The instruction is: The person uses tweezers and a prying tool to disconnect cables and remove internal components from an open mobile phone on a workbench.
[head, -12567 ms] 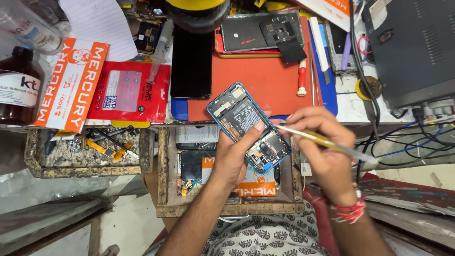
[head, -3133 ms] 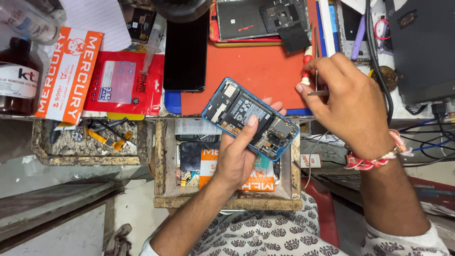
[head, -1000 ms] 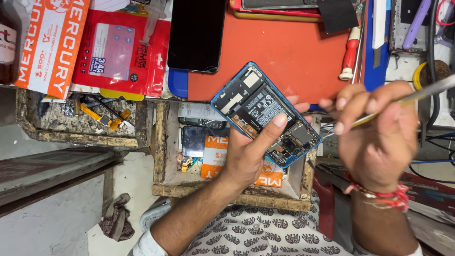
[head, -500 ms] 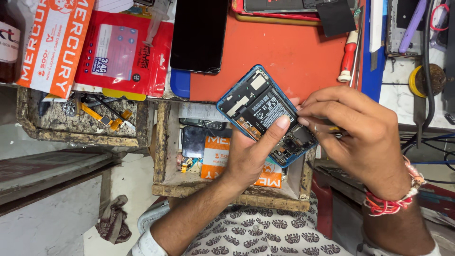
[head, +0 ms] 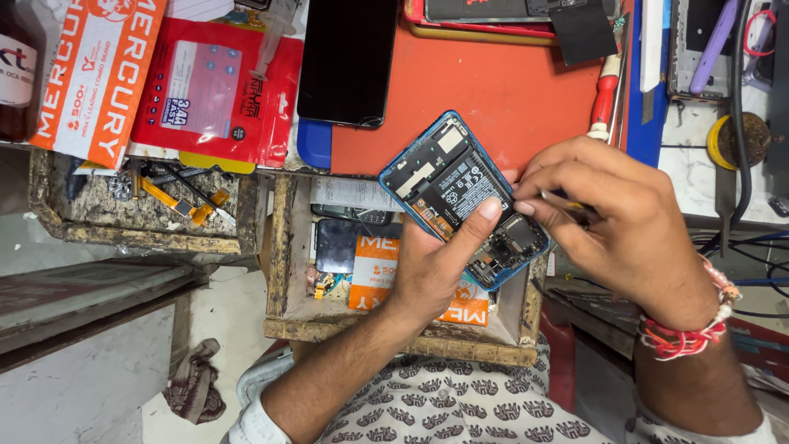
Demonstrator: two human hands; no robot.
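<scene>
The right hand (head: pixel 625 230) has slid closer, fingers pinched on a thin tool (head: pixel 567 204) touching the open phone (head: pixel 464 197). The left hand (head: pixel 436 267) grips it above the wooden drawer (head: pixel 279 255).

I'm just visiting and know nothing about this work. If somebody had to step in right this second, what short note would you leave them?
Left hand: holds the opened blue phone tilted above the wooden tray, thumb pressed across its battery.
Right hand: pinches a thin tool, its tip at the phone's lower board; the tip itself is hidden by the fingers.
Nearby: orange mat, red-handled screwdriver, and a black phone lying flat.
Done: the back cover is off and the insides are exposed.
Left: work at the lower board appears unfinished; the phone is not yet closed up.
</scene>
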